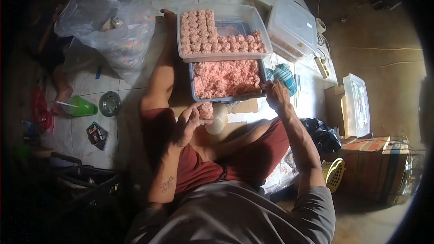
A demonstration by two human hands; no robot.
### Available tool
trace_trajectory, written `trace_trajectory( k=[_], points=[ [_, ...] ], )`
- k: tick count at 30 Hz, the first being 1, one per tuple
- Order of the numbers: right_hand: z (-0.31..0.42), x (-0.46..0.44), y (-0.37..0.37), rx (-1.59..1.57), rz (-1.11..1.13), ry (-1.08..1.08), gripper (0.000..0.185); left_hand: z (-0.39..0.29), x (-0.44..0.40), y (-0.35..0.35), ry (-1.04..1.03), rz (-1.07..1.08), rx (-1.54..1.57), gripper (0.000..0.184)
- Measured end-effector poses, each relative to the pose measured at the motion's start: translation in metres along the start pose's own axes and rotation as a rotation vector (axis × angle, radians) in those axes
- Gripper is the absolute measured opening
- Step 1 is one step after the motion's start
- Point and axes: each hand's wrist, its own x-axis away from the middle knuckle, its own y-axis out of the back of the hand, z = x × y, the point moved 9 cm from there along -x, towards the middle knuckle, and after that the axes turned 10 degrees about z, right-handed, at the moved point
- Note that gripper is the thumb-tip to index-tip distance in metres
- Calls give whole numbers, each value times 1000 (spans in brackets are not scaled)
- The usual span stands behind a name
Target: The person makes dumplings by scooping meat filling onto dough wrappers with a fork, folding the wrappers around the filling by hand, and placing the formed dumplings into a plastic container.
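Observation:
My left hand (186,124) holds a rough pink ball (205,110) in front of the grey tray. My right hand (277,95) is at the tray's right edge, fingers closed; what they grip, if anything, is hard to make out. The grey tray (193,86) holds a loose, lumpy pink mixture (226,79). Behind it, a clear plastic tub (226,57) contains rows of similar pink balls (197,31) along its left side and front. A teal checked cloth (285,79) lies beside my right hand. Below the tray is a pale round object (217,119), partly hidden.
To the left are a stuffed plastic bag (122,31), a green cup (83,106) and a glass ashtray (110,104). A lidded clear box (293,25) stands right of the tub. Cardboard boxes (368,167), a yellow basket (333,175) and a power strip (321,67) are further right.

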Motion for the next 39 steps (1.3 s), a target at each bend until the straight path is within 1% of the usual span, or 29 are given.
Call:
trace_trajectory(
  k=[2,3,4,5,6,7,8,9,11,13,14,15,16,17,19,20,21,23,24,26,27,29,30,33,34,35,37,38,39],
  points=[
    [44,16,20,313,-180,236,35,2,-5,0,-32,-33,16,81],
    [51,12,6,98,-5,223,27,4,-7,1,-53,-55,31,81],
    [93,35,-3,212,-217,657,26,7,-9,0,-57,-19,61,77],
    [110,38,-12,-50,17,612,39,13,-9,3,-60,-82,52,77],
    [126,43,-22,-311,212,515,64,14,-12,1,-41,-75,-20,78],
    [151,56,-21,-274,302,489,73,12,-14,0,-23,-66,-91,79],
    [161,59,-29,-387,264,640,71,0,-17,-9,1,-41,-81,83],
    [172,66,-19,-378,-138,959,54,-12,-20,-18,26,-17,-71,88],
    [178,51,8,-396,-20,827,38,-25,-23,-20,-132,-105,-1,94],
    [159,19,52,-455,16,539,25,-22,-19,-10,-111,-54,-49,94],
    [144,-7,65,-540,67,591,25,-15,-19,-7,-25,50,-36,88],
    [126,-37,77,-660,63,512,19,3,-18,0,52,145,21,81],
    [117,-61,103,-757,1,561,13,13,-14,4,136,165,20,78],
    [111,-91,122,-687,-11,597,14,25,-10,7,221,185,18,76],
    [120,-138,148,-49,-197,720,17,69,-3,22,283,124,-53,59],
    [93,-181,138,-282,-30,400,21,71,-4,26,275,114,-319,56],
    [92,-205,135,-280,-23,394,21,81,-3,30,437,120,-414,61],
    [88,-248,110,-55,107,312,32,75,-6,29,484,154,-520,64],
    [89,-264,98,-55,112,308,32,74,-8,29,489,157,-516,64],
    [90,-286,67,182,223,245,39,79,-8,32,571,155,-527,63],
    [93,-283,67,185,228,246,39,80,-7,32,573,154,-522,63],
    [101,-272,63,285,257,288,22,77,-6,33,508,120,-522,64],
    [82,-298,48,356,90,422,23,76,-6,32,510,120,-518,64],
    [65,-313,52,232,140,402,24,75,-7,30,525,140,-531,63],
    [70,-294,68,212,135,344,30,78,-7,31,526,145,-564,63],
    [78,-280,79,217,128,344,30,79,-8,32,526,147,-597,64],
    [89,-257,118,-33,-172,412,29,81,-8,32,480,148,-629,62],
    [92,-248,123,90,-351,515,25,81,-7,32,447,145,-659,61],
    [117,-221,138,80,-338,537,25,77,-8,32,399,119,-687,60]
  ],
)
